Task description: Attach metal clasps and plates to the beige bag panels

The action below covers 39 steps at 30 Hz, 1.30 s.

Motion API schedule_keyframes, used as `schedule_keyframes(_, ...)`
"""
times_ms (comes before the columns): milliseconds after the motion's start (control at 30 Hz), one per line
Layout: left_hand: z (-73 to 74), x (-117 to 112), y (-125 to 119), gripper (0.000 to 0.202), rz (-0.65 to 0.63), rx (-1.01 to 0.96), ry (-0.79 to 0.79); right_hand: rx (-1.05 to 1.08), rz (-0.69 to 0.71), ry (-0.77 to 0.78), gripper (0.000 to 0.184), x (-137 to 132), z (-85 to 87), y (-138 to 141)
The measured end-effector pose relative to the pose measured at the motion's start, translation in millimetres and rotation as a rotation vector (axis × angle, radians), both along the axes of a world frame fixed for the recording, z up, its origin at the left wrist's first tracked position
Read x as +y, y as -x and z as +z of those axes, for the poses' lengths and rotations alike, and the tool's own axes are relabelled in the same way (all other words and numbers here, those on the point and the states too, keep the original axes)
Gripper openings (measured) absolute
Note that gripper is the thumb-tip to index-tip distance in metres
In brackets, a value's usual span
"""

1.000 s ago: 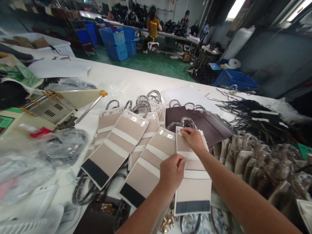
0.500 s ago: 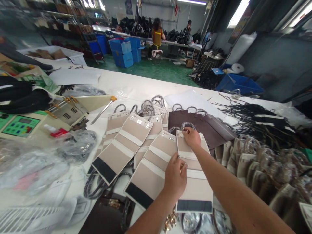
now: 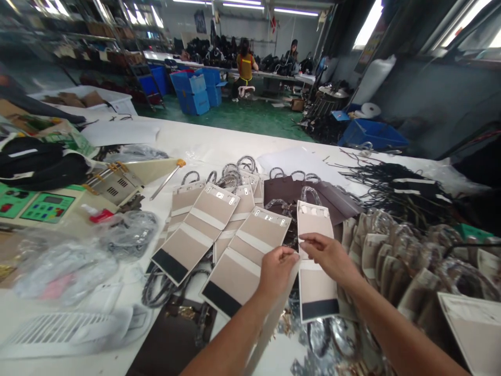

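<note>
My left hand [image 3: 278,269] is closed in a pinch on a pale strip [image 3: 270,326], which hangs from the fingertips down beside my forearm. Just right of it, my right hand [image 3: 326,256] lies over the middle of a beige bag panel [image 3: 318,287] with white bands and a dark end. Its thumb and fingertips come together at the panel's left edge; what they pinch is too small to make out. A looped handle in clear wrap [image 3: 311,195] tops this panel. Left of my hands, similar beige panels [image 3: 254,237] overlap, one [image 3: 201,216] lying across others.
Dark brown bag pieces [image 3: 287,190] lie behind the panels. Wrapped beige bags [image 3: 376,250] crowd the right, with black cords [image 3: 395,183] beyond. A green-panelled machine [image 3: 49,206] and plastic-wrapped bundles [image 3: 66,269] occupy the left. Two people [image 3: 245,65] sit across the room.
My right hand has left the panel's top and come down to its middle edge, close to my left hand. The panel sits slightly further right, and the pale strip now hangs from my left hand.
</note>
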<state>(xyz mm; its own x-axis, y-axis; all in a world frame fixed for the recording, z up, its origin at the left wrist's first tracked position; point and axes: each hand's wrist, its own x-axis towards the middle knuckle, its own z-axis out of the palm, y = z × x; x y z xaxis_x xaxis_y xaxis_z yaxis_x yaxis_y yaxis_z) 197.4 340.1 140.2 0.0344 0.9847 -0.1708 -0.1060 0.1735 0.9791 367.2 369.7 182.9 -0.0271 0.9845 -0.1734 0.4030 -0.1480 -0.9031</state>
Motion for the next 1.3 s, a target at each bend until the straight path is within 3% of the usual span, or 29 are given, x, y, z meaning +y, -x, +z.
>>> schedule_keyframes(133,12.8,-18.4,19.3,0.076,0.08,-0.108,0.111,0.099,0.169,0.08,0.05,-21.1,8.1,13.6)
schedule_keyframes(200,19.0,-26.6,27.5,0.093,0.112,-0.098,0.117,0.153,0.229,0.103,0.052,-24.7,10.9,20.9)
schedule_keyframes(333,24.4,-36.5,39.7,0.087,0.153,-0.059,0.104,0.147,0.382,0.175,0.05,-22.4,13.3,32.3)
schedule_keyframes(500,16.3,-39.1,52.9,0.079,0.126,0.042,0.054,0.176,0.707,0.343,0.043,-10.4,17.3,40.1)
schedule_keyframes(633,7.9,-33.1,65.9,0.077,0.051,0.232,-0.027,0.182,0.692,0.469,0.047,1.3,17.9,43.6)
schedule_keyframes(733,3.8,-24.5,74.2,0.073,0.01,0.38,-0.077,0.188,0.664,0.476,0.044,9.8,13.6,45.8)
schedule_keyframes(800,1.6,-18.3,78.0,0.065,-0.058,0.431,-0.08,0.122,0.659,0.41,0.039,14.1,10.7,47.3)
schedule_keyframes(900,-1.7,-9.9,80.6,0.026,-0.226,0.472,-0.122,-0.15,0.667,0.147,0.023,19.7,9.7,49.4)
schedule_keyframes(967,-4.1,-4.5,80.8,0.012,-0.269,0.551,-0.19,-0.364,0.723,-0.023,0.014,24.5,11.1,50.3)
schedule_keyframes(1133,-11.5,10.5,79.8,0.009,-0.249,0.743,-0.397,-0.687,0.878,-0.202,0.01,44.0,11.2,51.3)
schedule_keyframes(1300,-22.8,24.5,75.3,0.018,-0.251,0.812,-0.4,-0.837,0.785,-0.311,0.012,61.0,-3.0,57.7)
